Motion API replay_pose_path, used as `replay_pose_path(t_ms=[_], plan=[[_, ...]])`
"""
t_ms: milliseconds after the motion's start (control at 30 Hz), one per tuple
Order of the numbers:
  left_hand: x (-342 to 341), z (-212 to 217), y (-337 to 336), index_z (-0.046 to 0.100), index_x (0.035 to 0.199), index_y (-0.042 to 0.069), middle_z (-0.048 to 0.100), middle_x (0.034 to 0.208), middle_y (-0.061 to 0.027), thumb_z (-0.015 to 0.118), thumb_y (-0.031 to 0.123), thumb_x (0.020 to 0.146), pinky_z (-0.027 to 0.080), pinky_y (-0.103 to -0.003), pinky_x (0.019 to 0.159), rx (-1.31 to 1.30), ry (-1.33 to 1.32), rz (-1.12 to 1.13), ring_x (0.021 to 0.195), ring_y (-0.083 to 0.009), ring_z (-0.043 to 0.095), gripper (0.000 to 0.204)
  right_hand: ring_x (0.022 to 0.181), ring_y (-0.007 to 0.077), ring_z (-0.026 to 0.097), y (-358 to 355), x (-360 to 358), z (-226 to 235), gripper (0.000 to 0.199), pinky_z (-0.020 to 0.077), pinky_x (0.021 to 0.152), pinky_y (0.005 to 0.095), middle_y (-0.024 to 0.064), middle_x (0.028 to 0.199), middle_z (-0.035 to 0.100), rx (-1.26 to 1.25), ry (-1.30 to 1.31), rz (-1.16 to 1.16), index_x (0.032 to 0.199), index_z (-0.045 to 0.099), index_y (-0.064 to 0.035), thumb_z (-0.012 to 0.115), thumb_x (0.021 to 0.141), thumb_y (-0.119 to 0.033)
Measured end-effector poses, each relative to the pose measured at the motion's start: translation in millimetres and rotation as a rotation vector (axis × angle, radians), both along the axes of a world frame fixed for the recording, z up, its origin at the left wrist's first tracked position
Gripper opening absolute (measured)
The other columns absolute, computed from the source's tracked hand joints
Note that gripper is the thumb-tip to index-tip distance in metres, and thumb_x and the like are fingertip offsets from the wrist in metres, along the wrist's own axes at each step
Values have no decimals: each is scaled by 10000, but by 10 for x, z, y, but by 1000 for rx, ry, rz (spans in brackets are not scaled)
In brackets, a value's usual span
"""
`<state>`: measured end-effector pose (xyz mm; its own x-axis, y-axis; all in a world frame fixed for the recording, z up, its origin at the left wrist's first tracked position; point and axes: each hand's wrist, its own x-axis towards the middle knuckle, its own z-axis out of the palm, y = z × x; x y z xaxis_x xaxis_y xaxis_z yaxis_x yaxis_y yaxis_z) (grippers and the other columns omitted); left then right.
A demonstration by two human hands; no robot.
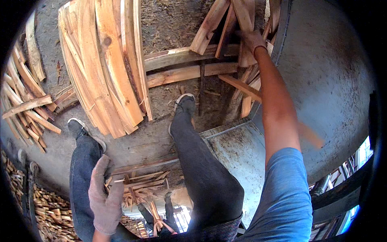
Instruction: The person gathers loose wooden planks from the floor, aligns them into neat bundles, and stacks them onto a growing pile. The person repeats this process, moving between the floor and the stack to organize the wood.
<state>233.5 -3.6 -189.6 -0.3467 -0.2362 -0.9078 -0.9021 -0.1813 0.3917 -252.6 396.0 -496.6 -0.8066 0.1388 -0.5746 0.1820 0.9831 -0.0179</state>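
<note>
Floor: sawdust-strewn ground (169,24), timber everywhere.
Right hand (252,40): gloved, at one o'clock, gripping a wooden slat (246,54) in the scrap pile (242,80).
Left hand (105,197): gloved, at seven o'clock, hanging loose, holding nothing.
Eleven o'clock: stacked curved planks (105,68).

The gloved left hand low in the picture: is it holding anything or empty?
Empty. The left hand hangs open beside the leg, fingers loose, nothing in its grip. The right hand reaches into the wood slats.
</note>
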Motion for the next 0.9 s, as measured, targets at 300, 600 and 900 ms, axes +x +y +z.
replay_pose_path(t_ms=[300, 600, 900], plan=[[-24, -143, 108, 479, 1513, -58, 590, 1453, -200, 608, 75, 913, 397, -369, 1173, 50, -41, -153, 1353, -263, 554, 628, 1161, 409, 695, -1548, 1046, 78, 925, 553, 965, 454, 283, 1255, 700, -162, 212, -79, 1320, 640, 73, 864, 712, -588], [0, -96, 72, 482, 1505, -63, 593, 1453, -209, 603, 56, 889, 403, -368, 1172, 70, -14, -180, 1352, -273, 563, 638, 1084, 455, 699, -2003, 1590, 227, 760, 556, 983, 470, 316, 1226, 691, -354, 18, -362, 1270, 658, 78, 782, 780, -490], [73, -139, 32, 498, 1481, -55, 624, 1365, -188, 677, 56, 895, 472, -376, 1110, 54, 73, -88, 1282, -272, 611, 623, 1070, 343, 703, -2632, 3918, 1095, 692, 564, 952, 403, 244, 1158, 701, -736, -90, -414, 1357, 482, 72, 836, 821, -184]])
